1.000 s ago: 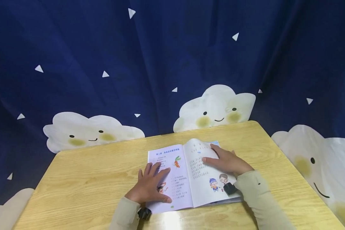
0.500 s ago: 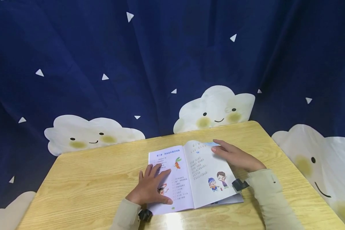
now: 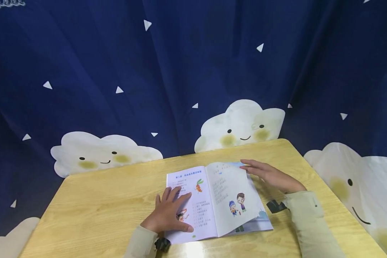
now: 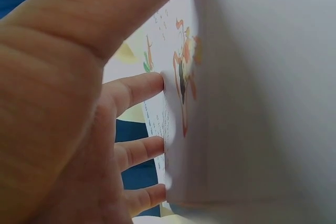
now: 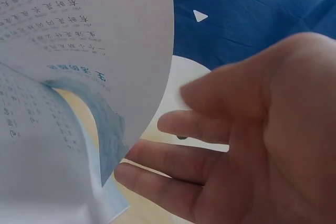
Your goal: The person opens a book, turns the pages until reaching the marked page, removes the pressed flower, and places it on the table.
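Note:
An open picture book (image 3: 193, 200) lies on the wooden table, its left page printed with a carrot drawing. Spread over that page is my left hand (image 3: 169, 211); in the left wrist view its fingertips (image 4: 155, 145) rest at the paper. A loose right-hand page (image 3: 224, 218) with two cartoon children curves up from the book, uncovering a bluish page (image 3: 261, 216) underneath. My right hand (image 3: 272, 175) is at the upper right corner, fingers extended. In the right wrist view its fingertips (image 5: 128, 174) meet the lifted page's edge, the thumb apart from it.
The light wooden table (image 3: 100, 208) extends around the book. Behind it hangs a dark blue curtain (image 3: 174, 71) with smiling clouds (image 3: 242, 125) and white triangles. A small black camera (image 3: 275, 206) is strapped to the right wrist, another (image 3: 162, 244) to the left.
My right hand has slid off the page toward the right. The page has risen and curled leftward, showing more of the sheet below. My left hand stays in place.

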